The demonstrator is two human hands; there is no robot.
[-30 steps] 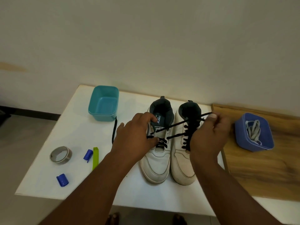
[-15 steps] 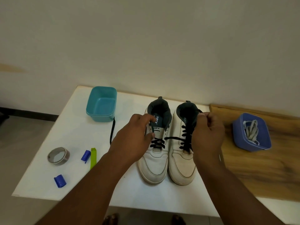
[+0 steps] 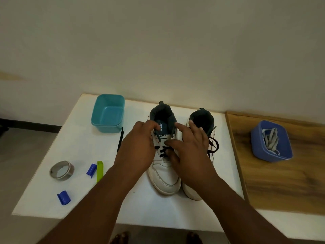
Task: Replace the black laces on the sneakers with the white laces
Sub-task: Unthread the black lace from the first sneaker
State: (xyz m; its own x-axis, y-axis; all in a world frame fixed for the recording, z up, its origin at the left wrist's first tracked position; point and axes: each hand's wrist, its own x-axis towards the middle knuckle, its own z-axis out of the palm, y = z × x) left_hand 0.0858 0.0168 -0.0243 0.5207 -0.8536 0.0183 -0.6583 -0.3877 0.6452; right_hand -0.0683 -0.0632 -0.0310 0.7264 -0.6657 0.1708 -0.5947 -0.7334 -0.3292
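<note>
You're seeing a dim, warm, soft-lit scene, with the white table (image 3: 73,141) as its brightest patch. Shadows are faint and there's no harsh glare. The wide lens bends edges, and detail looks slightly soft.

Probably a home: plain wall (image 3: 158,41), white table (image 3: 79,138), bare feet (image 3: 119,237)

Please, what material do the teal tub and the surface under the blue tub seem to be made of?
The teal tub looks like moulded plastic: smooth, even colour, rounded corners, a faint sheen. The surface under the blue tub looks like wood or wood-look laminate: brown grain streaks, matte; which one cannot be told.
</note>
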